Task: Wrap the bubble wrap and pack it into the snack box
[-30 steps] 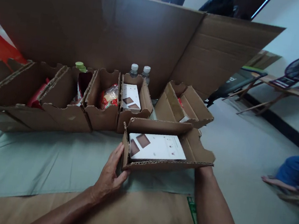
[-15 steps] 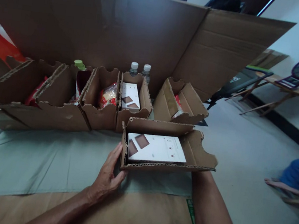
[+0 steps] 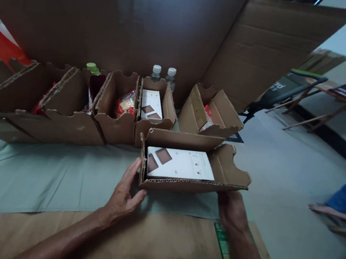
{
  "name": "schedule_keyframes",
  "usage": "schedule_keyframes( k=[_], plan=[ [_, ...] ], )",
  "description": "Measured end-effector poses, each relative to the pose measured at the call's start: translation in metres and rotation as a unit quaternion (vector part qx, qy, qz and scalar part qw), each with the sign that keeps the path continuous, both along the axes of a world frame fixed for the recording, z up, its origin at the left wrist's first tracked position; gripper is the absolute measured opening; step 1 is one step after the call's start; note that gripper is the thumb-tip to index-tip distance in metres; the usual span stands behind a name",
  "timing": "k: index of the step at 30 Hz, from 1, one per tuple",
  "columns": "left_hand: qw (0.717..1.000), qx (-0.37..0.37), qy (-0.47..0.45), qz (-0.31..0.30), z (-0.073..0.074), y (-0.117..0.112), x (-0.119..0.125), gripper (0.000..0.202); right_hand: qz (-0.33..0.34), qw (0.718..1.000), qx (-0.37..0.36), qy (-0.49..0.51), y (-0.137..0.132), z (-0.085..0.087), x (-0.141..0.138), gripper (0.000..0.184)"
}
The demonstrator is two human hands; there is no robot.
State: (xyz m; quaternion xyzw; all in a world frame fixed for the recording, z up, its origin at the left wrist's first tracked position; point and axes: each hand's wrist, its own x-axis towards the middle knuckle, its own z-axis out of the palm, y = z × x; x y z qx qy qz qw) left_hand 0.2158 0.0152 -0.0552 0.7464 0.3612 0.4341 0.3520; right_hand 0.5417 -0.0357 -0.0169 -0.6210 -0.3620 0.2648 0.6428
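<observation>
A small open cardboard tray (image 3: 230,175) is held in front of me, just above a pale green cloth. A flat white box (image 3: 181,163) with brown squares printed on it lies inside the tray. My left hand (image 3: 122,197) grips the tray's left end, fingers along its side and thumb beneath. My right hand (image 3: 232,209) is under the tray's right front corner, and its fingers are hidden by the cardboard.
A row of similar cardboard trays (image 3: 116,126) stands behind, holding red packets, a second white box (image 3: 151,105) and a green-capped bottle (image 3: 92,68). Two water bottles (image 3: 162,75) stand against a tall cardboard wall (image 3: 141,27). Another tray (image 3: 222,117) sits to the right. Brown cardboard (image 3: 151,245) lies near me.
The tray has stayed in both hands and shifted slightly. My right hand has come into view beneath the tray's right corner as the camera tilted down.
</observation>
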Motion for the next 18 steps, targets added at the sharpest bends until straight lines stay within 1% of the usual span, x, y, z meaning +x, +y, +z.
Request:
schedule_keyframes(
  k=[2, 4, 6, 10, 12, 14, 16, 18],
  plan=[
    [1.000, -0.006, -0.006, 0.002, 0.002, -0.001, 0.005, 0.073, -0.001, 0.998, 0.015, 0.058, -0.010, -0.004, -0.021, 0.050],
    [1.000, -0.025, -0.006, 0.002, 0.003, 0.000, 0.013, 0.070, -0.011, 0.996, 0.032, 0.087, -0.009, -0.004, -0.033, 0.056],
    [0.999, -0.047, -0.010, -0.009, 0.005, 0.004, 0.021, 0.069, -0.023, 0.994, 0.045, 0.095, -0.002, -0.002, -0.034, 0.061],
    [0.996, -0.077, -0.030, -0.026, 0.009, 0.016, 0.034, 0.073, -0.029, 0.993, 0.048, 0.100, 0.011, -0.006, -0.023, 0.067],
    [0.996, -0.076, -0.033, -0.026, 0.009, 0.019, 0.034, 0.072, -0.024, 0.995, 0.043, 0.089, 0.010, -0.012, -0.018, 0.063],
    [0.997, -0.072, -0.031, -0.026, 0.009, 0.019, 0.029, 0.070, -0.027, 0.996, 0.039, 0.078, 0.002, -0.018, -0.017, 0.056],
    [0.997, -0.070, -0.020, -0.026, 0.008, 0.015, 0.018, 0.070, -0.057, 0.995, 0.028, 0.075, -0.011, -0.022, -0.021, 0.048],
    [0.997, -0.071, -0.004, -0.019, 0.006, 0.008, 0.004, 0.071, -0.107, 0.992, 0.009, 0.066, -0.028, -0.024, -0.031, 0.039]
  ],
)
